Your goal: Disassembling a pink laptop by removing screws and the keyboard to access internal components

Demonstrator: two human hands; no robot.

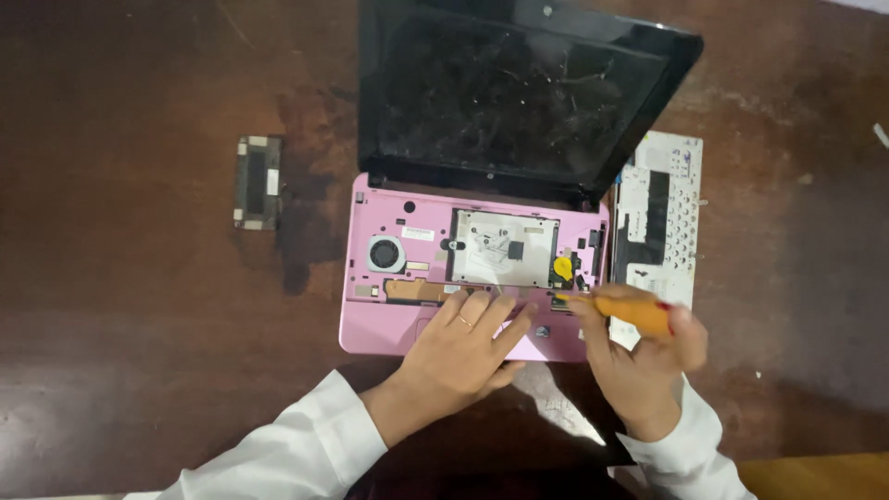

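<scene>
Head view: a person in white sleeves works on a small pink plastic laptop (389, 319) lying open on a dark brown wooden table (120, 352), its keyboard already lifted out so that the inner deck shows. The left hand (463, 347) rests flat on the near palm rest, fingers together and slightly spread at the tips, a ring on 1 finger, pinning the base down. The right hand (639, 356) is clamped around the orange handle of a screwdriver (630, 312), whose tip points left into the near right part of the exposed deck, just beside a round yellow coin cell (563, 268).

By the look of it, the step in hand is the loosening of a screw in that corner of the deck; the tip itself is too small to make out, so whether it is seated in a screw head cannot be told. The next move would seem to call for steady downward pressure and a firm brace from the left hand.

Around it: a silver metal shield plate (505, 247) fills the middle of the deck and a small round fan (385, 253) sits to its left. The dusty black screen (519, 93) stands tilted at the far side. The removed keyboard, white underside up (662, 218), lies touching the laptop's right edge, close to the working hand and likely to crowd it. A small dark rectangular cover panel (258, 182) lies well apart on the left.
</scene>
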